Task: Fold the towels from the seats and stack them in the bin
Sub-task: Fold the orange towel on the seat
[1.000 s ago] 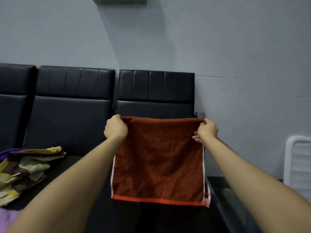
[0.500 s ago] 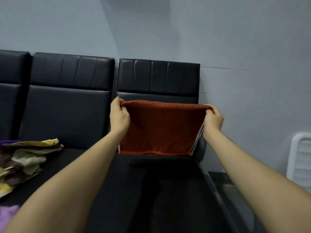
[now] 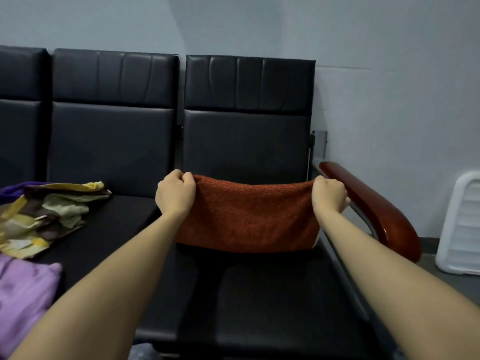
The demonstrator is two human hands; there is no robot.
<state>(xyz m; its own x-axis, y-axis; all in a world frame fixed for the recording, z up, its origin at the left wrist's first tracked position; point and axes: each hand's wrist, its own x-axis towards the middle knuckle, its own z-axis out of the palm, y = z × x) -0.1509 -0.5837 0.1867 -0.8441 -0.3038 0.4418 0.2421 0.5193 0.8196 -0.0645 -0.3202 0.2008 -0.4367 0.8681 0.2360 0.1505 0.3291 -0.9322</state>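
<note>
Lowered onto the seat (image 3: pixel 259 294), the rust towel (image 3: pixel 246 216) stretches between gripping left hand (image 3: pixel 175 194) and right hand (image 3: pixel 328 194)

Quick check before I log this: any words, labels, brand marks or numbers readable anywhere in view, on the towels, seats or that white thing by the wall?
None can be read.
Red towel, held by both hands: plain, no tag showing.
Patterned towel: colour patches only, no lettering.
Purple towel: plain.
Seats: no badge or number.
White slatted bin: no marking visible.
</note>
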